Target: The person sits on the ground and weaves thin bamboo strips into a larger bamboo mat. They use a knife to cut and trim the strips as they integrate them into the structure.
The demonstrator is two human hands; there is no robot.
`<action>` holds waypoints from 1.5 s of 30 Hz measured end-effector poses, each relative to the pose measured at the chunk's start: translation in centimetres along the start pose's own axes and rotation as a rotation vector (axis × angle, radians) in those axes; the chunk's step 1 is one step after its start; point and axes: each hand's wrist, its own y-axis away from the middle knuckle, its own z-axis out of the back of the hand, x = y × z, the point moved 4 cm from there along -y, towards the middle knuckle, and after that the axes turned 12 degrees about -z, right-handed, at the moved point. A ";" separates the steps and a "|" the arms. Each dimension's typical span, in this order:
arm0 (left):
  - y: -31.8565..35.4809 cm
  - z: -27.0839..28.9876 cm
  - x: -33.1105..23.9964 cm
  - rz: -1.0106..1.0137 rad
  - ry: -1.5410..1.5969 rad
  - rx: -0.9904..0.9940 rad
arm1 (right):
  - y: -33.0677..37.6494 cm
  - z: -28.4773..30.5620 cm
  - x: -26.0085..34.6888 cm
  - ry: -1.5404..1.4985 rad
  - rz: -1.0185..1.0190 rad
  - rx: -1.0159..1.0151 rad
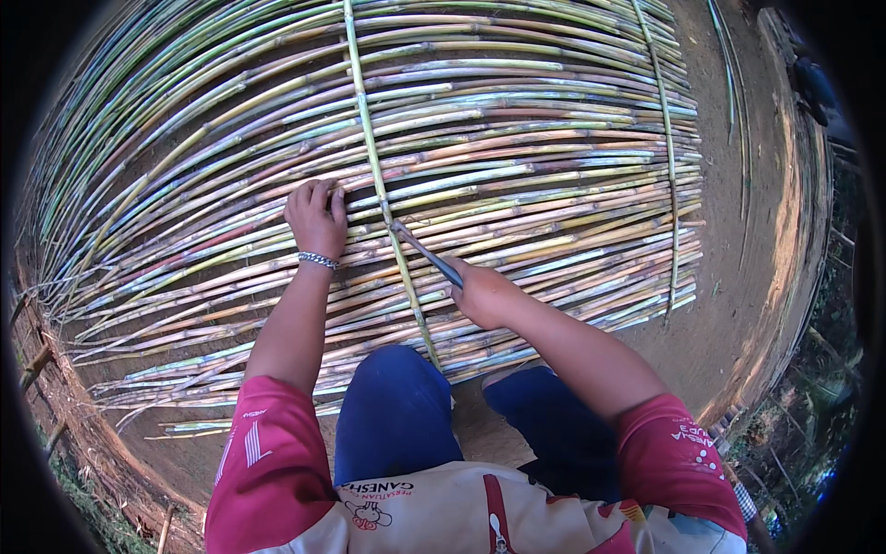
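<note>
Many thin, jointed cane poles [517, 171] lie side by side on the ground in front of me. Across them run a long cane crosspiece [365, 111] near the middle and a second crosspiece [666, 120] toward their right ends. My left hand [316, 217], with a chain bracelet at the wrist, rests left of the middle crosspiece, its fingers curled down over a cane pole. From the right, my right hand [484, 294] grips a hammer [428, 253] by its dark handle. The hammer's small head is against the middle crosspiece.
Bare earth [729, 268] borders the poles on the right, where a few loose canes [732, 74] lie. Stakes [35, 367] stand along the left edge, with plants beyond. My blue-trousered knees [392, 406] are close to the near poles.
</note>
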 end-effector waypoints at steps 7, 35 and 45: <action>-0.1 1.0 0.1 -0.147 -0.056 0.020 | 0.1 -0.6 -0.2 0.002 -0.004 0.007; -1.4 1.4 1.3 -0.285 -0.023 0.229 | 0.5 -0.1 0.6 0.023 -0.040 0.005; -1.7 1.4 2.2 -0.158 0.036 0.329 | -0.3 -0.6 -0.4 0.015 -0.005 -0.049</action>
